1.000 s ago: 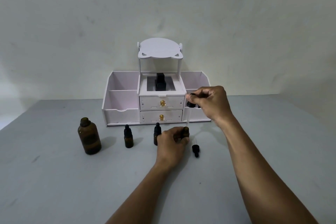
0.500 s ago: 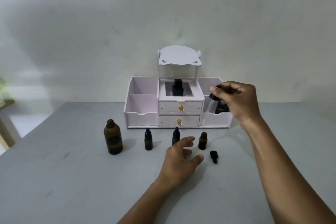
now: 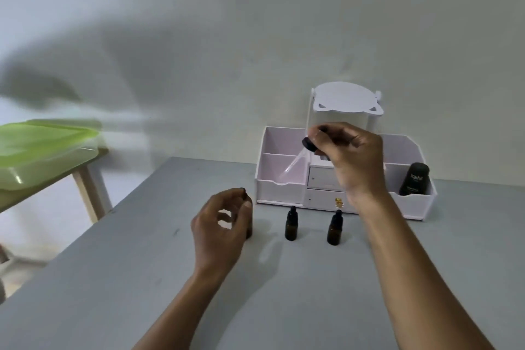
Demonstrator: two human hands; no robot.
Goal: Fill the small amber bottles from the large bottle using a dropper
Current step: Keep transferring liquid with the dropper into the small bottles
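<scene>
The large amber bottle (image 3: 249,220) stands on the grey table (image 3: 119,278), mostly hidden by my left hand (image 3: 220,224), whose fingers curl around it. My right hand (image 3: 348,155) holds the dropper (image 3: 308,145) by its black bulb above the organizer. Its glass pipette (image 3: 292,166) slants down and to the left, towards the large bottle. Two small amber bottles (image 3: 291,223) (image 3: 334,228) with black caps stand in front of the organizer's drawers. My right forearm hides whatever stands further right.
A white organizer (image 3: 279,190) with drawers and a mirror frame sits at the table's back, with a black bottle (image 3: 414,179) in its right compartment. A side table at the left carries a green-lidded plastic box (image 3: 42,150). The wall is close behind.
My view has swung left. My left hand moved from beside the open small bottle to the large bottle. My right hand carried the dropper leftward and tilted it.
</scene>
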